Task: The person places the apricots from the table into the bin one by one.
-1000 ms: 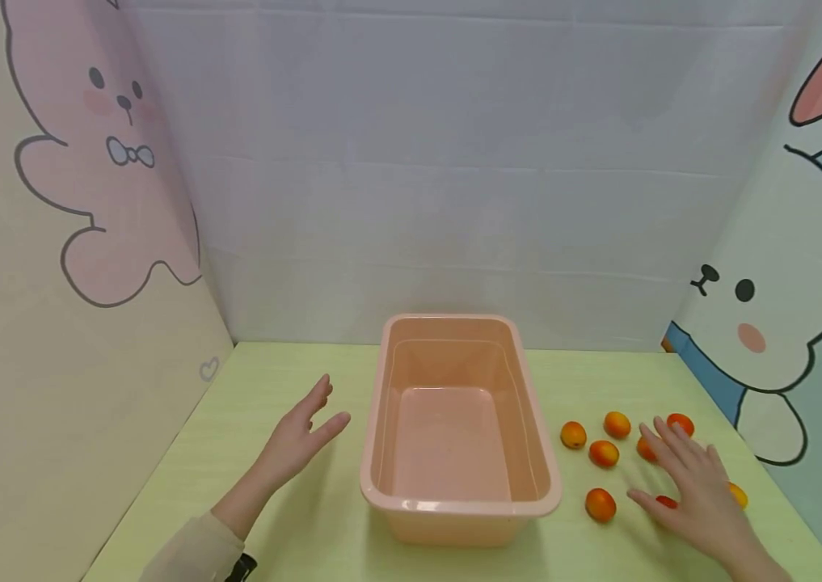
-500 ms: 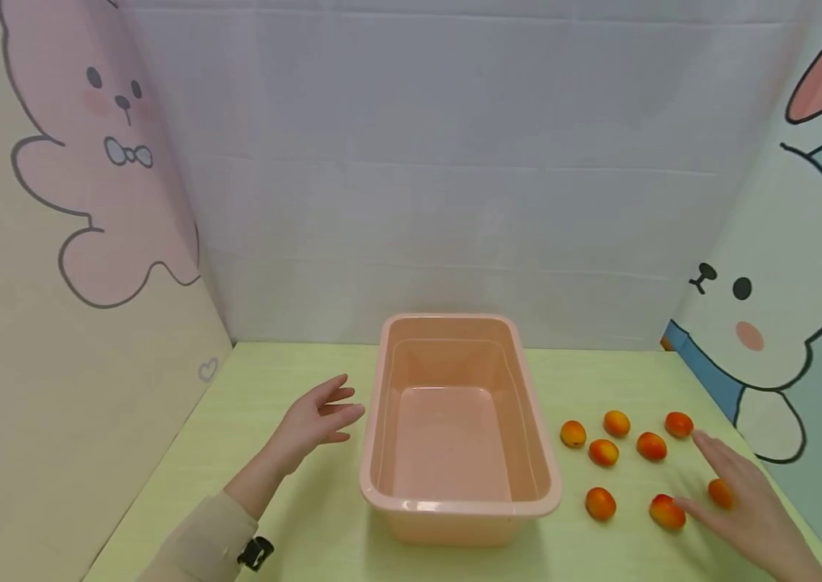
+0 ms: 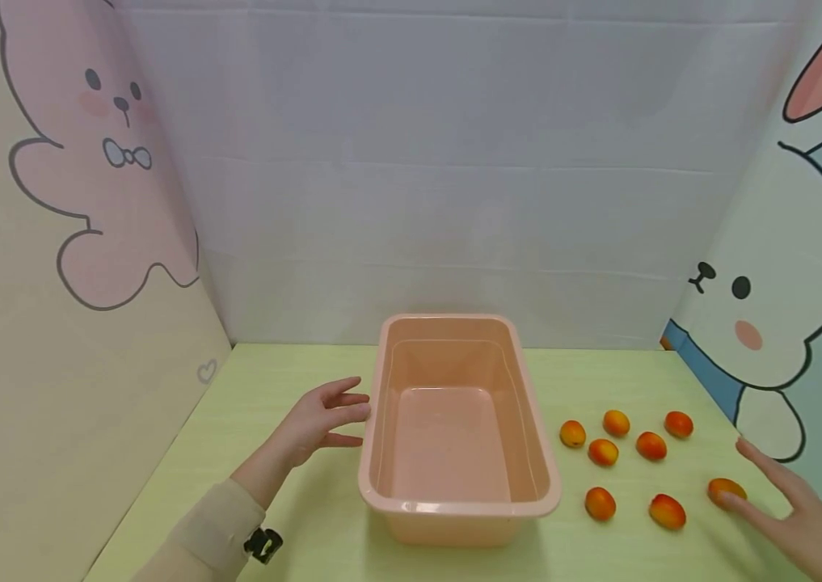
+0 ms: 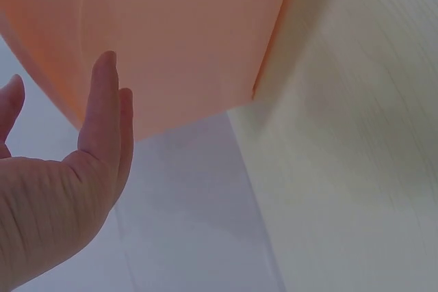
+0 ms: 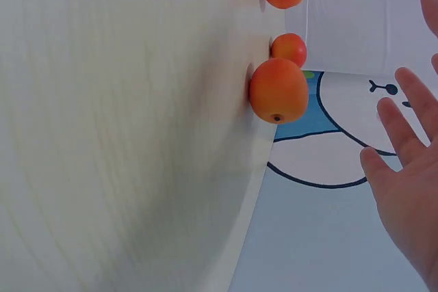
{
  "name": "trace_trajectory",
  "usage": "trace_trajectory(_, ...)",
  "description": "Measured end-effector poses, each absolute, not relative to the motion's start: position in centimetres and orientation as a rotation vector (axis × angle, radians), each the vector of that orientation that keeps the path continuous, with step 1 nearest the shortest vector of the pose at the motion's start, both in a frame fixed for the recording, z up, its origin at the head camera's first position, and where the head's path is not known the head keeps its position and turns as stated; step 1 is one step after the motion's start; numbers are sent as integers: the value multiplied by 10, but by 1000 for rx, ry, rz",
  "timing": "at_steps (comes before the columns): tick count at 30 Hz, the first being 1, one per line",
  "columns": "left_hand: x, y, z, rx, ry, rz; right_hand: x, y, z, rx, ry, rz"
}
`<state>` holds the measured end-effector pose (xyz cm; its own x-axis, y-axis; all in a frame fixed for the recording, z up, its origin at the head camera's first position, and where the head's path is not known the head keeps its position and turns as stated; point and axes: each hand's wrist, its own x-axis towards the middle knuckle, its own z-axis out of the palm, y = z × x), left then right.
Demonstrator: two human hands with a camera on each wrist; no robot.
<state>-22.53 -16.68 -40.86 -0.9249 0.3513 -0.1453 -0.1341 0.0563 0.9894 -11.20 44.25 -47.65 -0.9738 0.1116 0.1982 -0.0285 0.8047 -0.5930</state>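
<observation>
A peach-pink plastic basin (image 3: 457, 508) stands in the middle of the table. My left hand (image 3: 309, 424) is beside its left rim with fingers extended; whether the fingertips touch it I cannot tell. The left wrist view shows those fingers before the basin's outer wall (image 4: 185, 39). At the far right, my right hand (image 3: 807, 517) hovers with spread fingers, holding nothing. Its thumb overlaps the edge of an oval orange fruit (image 3: 725, 490) in the head view. The right wrist view shows a gap between that hand (image 5: 410, 176) and the nearest orange-red fruit (image 5: 279, 91).
Several more small orange-red fruits lie loose right of the basin, among them a red-orange one (image 3: 668, 512) and one close to the basin (image 3: 573, 434). A white cloth wall (image 3: 454, 202) closes the back. Printed panels flank both sides of the pale green table (image 3: 294, 517).
My right hand has moved right and nearer, off the fruits it was covering. My left hand has moved right, up to the basin's rim. The basin and fruits stay put.
</observation>
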Motion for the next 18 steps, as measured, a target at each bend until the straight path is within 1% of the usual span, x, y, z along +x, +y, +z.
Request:
trace_trajectory(5, -227, -166, -406, 223, 1935, 1906, -110, 452, -482, -167, -2824, 1026)
trace_trajectory(18, -230, -156, -402, 254, 1913, 1880, -113, 481, -512, -416, -2975, 1283)
